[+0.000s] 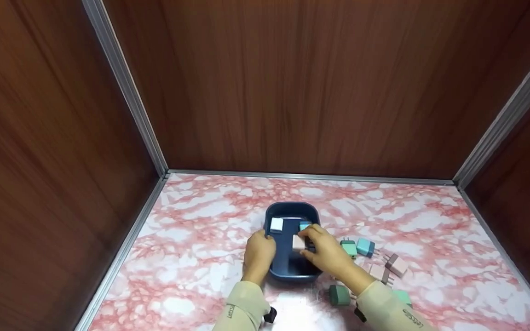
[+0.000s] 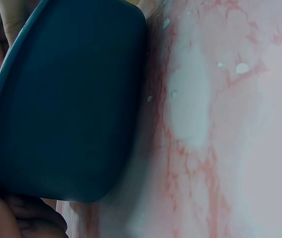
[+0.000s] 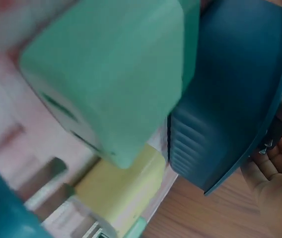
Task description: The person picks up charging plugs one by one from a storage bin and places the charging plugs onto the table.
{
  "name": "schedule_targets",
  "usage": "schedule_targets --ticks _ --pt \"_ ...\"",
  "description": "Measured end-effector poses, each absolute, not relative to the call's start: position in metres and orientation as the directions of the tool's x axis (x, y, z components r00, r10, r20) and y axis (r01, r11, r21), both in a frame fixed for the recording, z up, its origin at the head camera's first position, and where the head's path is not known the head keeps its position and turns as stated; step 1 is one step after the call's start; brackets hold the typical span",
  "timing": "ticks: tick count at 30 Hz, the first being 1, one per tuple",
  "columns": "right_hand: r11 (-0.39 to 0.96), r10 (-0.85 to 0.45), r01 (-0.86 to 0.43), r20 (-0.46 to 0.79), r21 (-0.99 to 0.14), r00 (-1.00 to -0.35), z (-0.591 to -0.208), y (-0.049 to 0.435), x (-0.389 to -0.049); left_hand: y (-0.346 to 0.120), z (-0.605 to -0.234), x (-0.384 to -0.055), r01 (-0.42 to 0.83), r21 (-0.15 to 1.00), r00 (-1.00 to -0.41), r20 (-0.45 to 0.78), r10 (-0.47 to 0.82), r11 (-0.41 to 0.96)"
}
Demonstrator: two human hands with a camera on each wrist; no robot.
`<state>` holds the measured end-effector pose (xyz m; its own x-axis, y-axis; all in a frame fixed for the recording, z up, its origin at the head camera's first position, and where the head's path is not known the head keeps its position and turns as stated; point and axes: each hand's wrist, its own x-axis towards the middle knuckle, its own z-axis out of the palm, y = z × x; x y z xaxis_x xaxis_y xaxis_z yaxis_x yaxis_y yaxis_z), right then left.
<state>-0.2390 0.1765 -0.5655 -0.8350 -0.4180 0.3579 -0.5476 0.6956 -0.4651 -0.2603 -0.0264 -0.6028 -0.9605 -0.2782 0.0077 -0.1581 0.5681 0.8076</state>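
Note:
A dark blue bin stands on the table, and my left hand grips its left rim. In the left wrist view the outer wall of the bin fills the left side. My right hand reaches over the right rim and pinches a pale pink charger plug between thumb and fingers. Its dark end with metal prongs shows in the right wrist view. Inside the bin lie a white charger plug at the left and a blue one, partly hidden by my right fingers.
Right of the bin several charger plugs lie loose: a green one, a blue one, a pink one and a dark green one among them. My right forearm covers part of this group. Brown wooden walls enclose the table.

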Motion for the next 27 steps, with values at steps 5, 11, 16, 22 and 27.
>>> schedule_targets --ticks 5,11,16,22,27 --pt "0.689 -0.426 -0.556 0.361 -0.464 -0.829 -0.567 0.179 -0.231 -0.027 -0.603 -0.260 -0.158 0.800 -0.960 0.013 -0.280 0.578" --pt "0.677 -0.435 -0.571 0.374 -0.463 -0.819 -0.563 0.182 -0.224 -0.027 -0.603 -0.259 -0.159 0.796 -0.959 0.016 -0.283 0.584" --pt "0.668 -0.451 -0.580 0.366 -0.465 -0.814 -0.560 0.184 -0.216 -0.027 -0.603 -0.259 -0.148 0.805 -0.962 0.018 -0.273 0.574" --pt "0.658 -0.461 -0.574 0.342 -0.486 -0.819 -0.556 0.184 -0.205 -0.028 -0.605 -0.261 -0.156 0.800 -0.960 0.015 -0.279 0.579" --pt "0.650 -0.465 -0.573 0.335 -0.500 -0.820 -0.555 0.183 -0.197 -0.028 -0.604 -0.260 -0.158 0.800 -0.961 0.010 -0.276 0.579"
